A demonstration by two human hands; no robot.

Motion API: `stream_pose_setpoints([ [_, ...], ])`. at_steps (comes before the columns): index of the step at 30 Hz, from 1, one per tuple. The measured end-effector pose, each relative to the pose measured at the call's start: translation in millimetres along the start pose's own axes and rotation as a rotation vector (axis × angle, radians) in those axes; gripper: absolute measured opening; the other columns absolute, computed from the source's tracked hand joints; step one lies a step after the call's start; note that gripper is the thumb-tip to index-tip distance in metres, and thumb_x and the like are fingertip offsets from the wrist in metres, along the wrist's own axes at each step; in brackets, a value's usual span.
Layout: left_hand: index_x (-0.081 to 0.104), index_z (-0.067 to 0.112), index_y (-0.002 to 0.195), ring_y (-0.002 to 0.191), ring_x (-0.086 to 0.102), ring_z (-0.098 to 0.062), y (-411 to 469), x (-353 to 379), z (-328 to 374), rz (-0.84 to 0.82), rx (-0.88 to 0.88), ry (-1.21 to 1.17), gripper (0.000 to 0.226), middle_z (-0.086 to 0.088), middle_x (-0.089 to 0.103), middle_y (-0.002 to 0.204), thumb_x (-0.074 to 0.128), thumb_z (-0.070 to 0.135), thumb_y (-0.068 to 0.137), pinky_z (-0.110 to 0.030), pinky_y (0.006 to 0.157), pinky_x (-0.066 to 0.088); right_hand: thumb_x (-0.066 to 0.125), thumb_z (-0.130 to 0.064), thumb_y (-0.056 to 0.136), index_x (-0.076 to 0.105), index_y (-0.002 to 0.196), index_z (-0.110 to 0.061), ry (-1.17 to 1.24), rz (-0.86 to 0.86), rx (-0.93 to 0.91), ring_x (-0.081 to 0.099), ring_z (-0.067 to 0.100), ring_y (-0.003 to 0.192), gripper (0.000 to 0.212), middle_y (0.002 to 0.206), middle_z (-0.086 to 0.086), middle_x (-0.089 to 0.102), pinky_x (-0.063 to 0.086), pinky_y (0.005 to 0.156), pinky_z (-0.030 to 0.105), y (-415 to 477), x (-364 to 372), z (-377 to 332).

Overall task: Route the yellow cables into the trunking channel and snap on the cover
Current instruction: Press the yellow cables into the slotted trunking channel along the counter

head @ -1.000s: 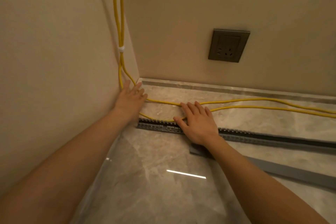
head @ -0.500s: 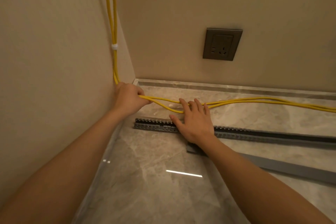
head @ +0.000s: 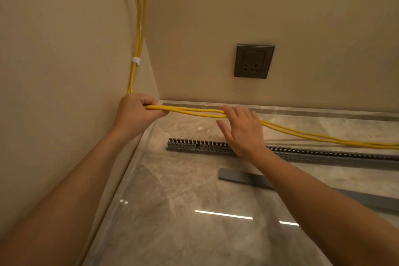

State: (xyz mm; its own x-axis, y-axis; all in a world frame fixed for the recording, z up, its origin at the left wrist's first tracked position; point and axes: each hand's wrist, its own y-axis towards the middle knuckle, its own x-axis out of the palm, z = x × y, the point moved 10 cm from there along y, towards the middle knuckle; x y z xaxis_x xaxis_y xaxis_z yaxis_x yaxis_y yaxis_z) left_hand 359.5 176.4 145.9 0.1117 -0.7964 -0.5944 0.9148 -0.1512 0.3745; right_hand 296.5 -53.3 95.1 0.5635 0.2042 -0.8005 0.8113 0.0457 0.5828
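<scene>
Early: left hand (head: 138,112) grips thin yellow cables (head: 194,112) mid-frame, right hand (head: 244,131) spread, prob. touching them; slotted grey plastic trunking channel (head: 190,147) below empty, flat grey cover strip (head: 241,177) unfitted

1. Floor (head: 194,233): polished marble-look stone, glossy, mirrors light strips.
2. Walls (head: 64,49): smooth, matt paint.
3. Yellow cables (head: 194,112): smooth plastic jacket with a slight sheen.
4. Trunking channel (head: 194,147): grey matt plastic with toothed sides.
5. Cover (head: 244,178): flat, smooth, matt grey plastic.
6. Socket plate (head: 254,61): dark, satin finish.
7. Clip (head: 136,60): white plastic.
</scene>
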Motion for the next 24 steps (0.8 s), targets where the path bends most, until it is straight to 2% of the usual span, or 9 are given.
stream_pose_setpoints([
  [2,0.053,0.006,0.046,0.046,0.033,-0.007,-1.2,2.1,-4.1,-0.03,0.006,0.042,0.037,-0.005,0.041,0.048,0.08,0.016,0.069,-0.022,0.05,0.031,0.032,-0.045,0.094,0.057,0.109,-0.015,-0.004,0.082,-0.031,0.051,0.027,0.074,0.042,0.082,0.009,0.057,0.038,0.066,0.036,11.0,-22.5,1.2],
  [7,0.056,0.019,0.047,0.055,0.045,-0.017,-8.3,20.9,-8.0,-0.16,0.116,0.278,0.034,-0.004,0.046,0.05,0.077,0.031,0.071,-0.027,0.055,0.029,0.035,-0.05,0.093,0.06,0.1,-0.012,-0.016,0.163,-0.116,0.049,0.023,0.07,0.046,0.077,0.007,0.055,0.036,0.064,0.034,18.0,-53.7,-2.2],
  [9,0.066,0.021,0.059,0.068,0.047,-0.018,-15.5,36.0,-16.2,-0.252,0.142,0.326,0.027,0.001,0.051,0.053,0.064,0.047,0.067,-0.029,0.068,0.029,0.036,-0.052,0.093,0.061,0.096,-0.012,-0.05,0.129,-0.134,0.049,0.023,0.07,0.047,0.076,0.006,0.055,0.035,0.064,0.034,11.8,-50.0,-4.0],
  [11,0.072,0.021,0.08,0.085,0.047,-0.017,-23.7,51.7,-30.1,-0.366,0.134,0.338,0.046,0.006,0.058,0.069,0.047,0.053,0.059,-0.031,0.092,0.028,0.041,-0.052,0.092,0.063,0.092,-0.013,-0.074,0.069,-0.125,0.05,0.023,0.07,0.045,0.076,0.006,0.056,0.037,0.065,0.035,3.6,-38.4,-2.7],
  [12,0.072,0.021,0.09,0.093,0.047,-0.016,-26.5,55.8,-38.6,-0.395,0.116,0.323,0.046,0.007,0.06,0.078,0.05,0.05,0.062,-0.03,0.103,0.02,0.045,-0.052,0.091,0.064,0.091,-0.013,-0.078,0.041,-0.112,0.051,0.024,0.07,0.044,0.076,0.006,0.057,0.039,0.065,0.035,-0.8,-31.6,-1.5],
  [13,0.071,0.022,0.098,0.1,0.046,-0.015,-28.2,57.2,-45.6,-0.393,0.113,0.32,0.037,0.007,0.061,0.084,0.058,0.044,0.07,-0.028,0.108,0.012,0.049,-0.051,0.089,0.065,0.09,-0.013,-0.079,0.017,-0.094,0.052,0.024,0.07,0.041,0.075,0.006,0.058,0.04,0.065,0.035,-5.2,-25.2,-0.4],
  [15,0.07,0.026,0.104,0.103,0.047,-0.014,-30.0,55.7,-51.4,-0.344,0.155,0.343,0.022,0.01,0.061,0.087,0.067,0.029,0.082,-0.024,0.108,0.006,0.056,-0.048,0.086,0.067,0.087,-0.014,-0.077,-0.025,-0.052,0.054,0.025,0.068,0.036,0.072,0.007,0.058,0.04,0.064,0.035,-11.6,-12.8,0.8],
  [18,0.071,0.025,0.105,0.102,0.05,-0.017,-33.0,57.6,-54.5,-0.288,0.209,0.417,0.022,0.006,0.067,0.089,0.066,0.023,0.084,-0.028,0.11,0.008,0.061,-0.046,0.084,0.068,0.085,-0.015,-0.053,-0.093,0.013,0.055,0.027,0.069,0.032,0.071,0.007,0.059,0.038,0.065,0.034,-16.8,3.6,1.0],
  [24,0.075,0.016,0.097,0.097,0.057,-0.027,-42.6,63.8,-52.2,-0.231,0.282,0.561,0.017,0.0,0.072,0.088,0.07,0.014,0.081,-0.04,0.11,0.017,0.054,-0.048,0.087,0.069,0.087,-0.016,-0.052,-0.209,0.045,0.054,0.027,0.075,0.035,0.075,0.007,0.06,0.037,0.067,0.035,-27.7,28.3,2.7],
])
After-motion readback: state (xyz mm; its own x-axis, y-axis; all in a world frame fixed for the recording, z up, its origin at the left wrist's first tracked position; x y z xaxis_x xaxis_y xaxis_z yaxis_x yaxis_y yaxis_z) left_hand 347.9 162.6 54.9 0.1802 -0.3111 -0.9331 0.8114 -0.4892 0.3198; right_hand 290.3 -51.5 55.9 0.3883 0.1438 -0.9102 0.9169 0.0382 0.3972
